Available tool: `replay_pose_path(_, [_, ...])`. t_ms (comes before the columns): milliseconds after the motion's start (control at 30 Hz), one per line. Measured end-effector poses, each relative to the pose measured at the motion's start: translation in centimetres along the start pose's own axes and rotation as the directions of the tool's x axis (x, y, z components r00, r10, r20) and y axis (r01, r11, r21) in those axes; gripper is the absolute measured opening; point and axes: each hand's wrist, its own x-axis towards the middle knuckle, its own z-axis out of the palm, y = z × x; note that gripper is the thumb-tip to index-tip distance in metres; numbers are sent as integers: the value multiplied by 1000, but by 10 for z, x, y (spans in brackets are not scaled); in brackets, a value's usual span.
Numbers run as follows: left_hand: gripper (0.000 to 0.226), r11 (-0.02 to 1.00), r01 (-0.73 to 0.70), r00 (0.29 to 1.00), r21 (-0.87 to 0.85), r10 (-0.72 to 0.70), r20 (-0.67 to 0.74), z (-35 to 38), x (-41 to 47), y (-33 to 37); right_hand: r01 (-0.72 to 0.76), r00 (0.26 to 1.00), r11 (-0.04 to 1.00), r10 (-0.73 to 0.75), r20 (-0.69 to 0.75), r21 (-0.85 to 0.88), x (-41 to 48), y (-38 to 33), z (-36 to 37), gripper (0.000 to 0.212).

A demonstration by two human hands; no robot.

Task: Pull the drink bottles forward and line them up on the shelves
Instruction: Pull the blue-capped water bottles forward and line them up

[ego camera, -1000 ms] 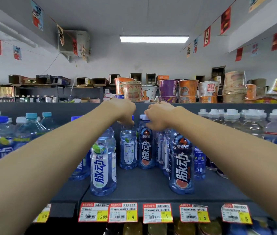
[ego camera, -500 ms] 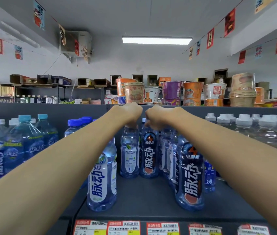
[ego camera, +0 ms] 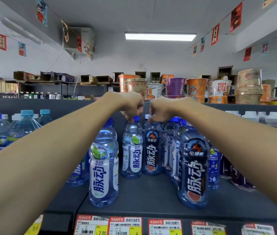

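- Left hand (ego camera: 131,106) pinches the cap of the far white bottle (ego camera: 132,155), upright at the back of the shelf (ego camera: 144,194).
- Right hand (ego camera: 161,110) pinches the cap of the far dark bottle (ego camera: 152,153), just right of it.

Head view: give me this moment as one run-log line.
left hand: pinches white-label bottle cap | right hand: pinches dark-label bottle cap | bottles: upright, side by side, mid shelf
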Motion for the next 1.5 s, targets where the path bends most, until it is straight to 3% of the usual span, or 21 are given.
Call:
replay_pose_path(167, [28,999,20,999,-47,-19,32,1,5,-2,-22,1000,1000,22,3,10,1,1,6,55])
replay_pose_path(333, [53,992,77,997,-101,-74,35,10,5,-3,-41,998,998,44,49,-54,2,-5,4,51])
replay_pose_path(467, [34,992,63,997,-108,-57,51,7,3,-7,-26,998,1000,26,57,-1,1,-7,1,41])
replay_pose_path(600, [37,992,55,997,-110,-49,52,6,1,-12,-6,997,994,-3,81,106,-1,-8,-2,43])
replay_pose_path(800, [38,987,41,999,-153,-37,25,9,-2,-16,0,997,991,-11,82,134,1,-6,1,52])
replay_pose_path(900, [62,986,53,996,-159,-41,77,8,-6,-13,-9,994,999,4,111,46,4,-5,5,81])
replay_pose_path(1000, [88,985,62,985,-164,-34,170,9,-12,-7,-15,994,1000,13,112,19,5,-6,7,72])
replay_pose_path(1100, [70,980,66,988,-189,-37,152,10,-12,-6,-15,993,996,5,118,91,5,-2,2,52])
replay_pose_path(1267, [26,936,70,990,-344,-22,140,5,-14,-11,-2,992,987,-19,125,160,0,6,0,48])
replay_pose_path(1500, [24,950,33,992,-311,7,128,6,-12,-8,22,996,981,-39,84,194,-5,10,3,54])
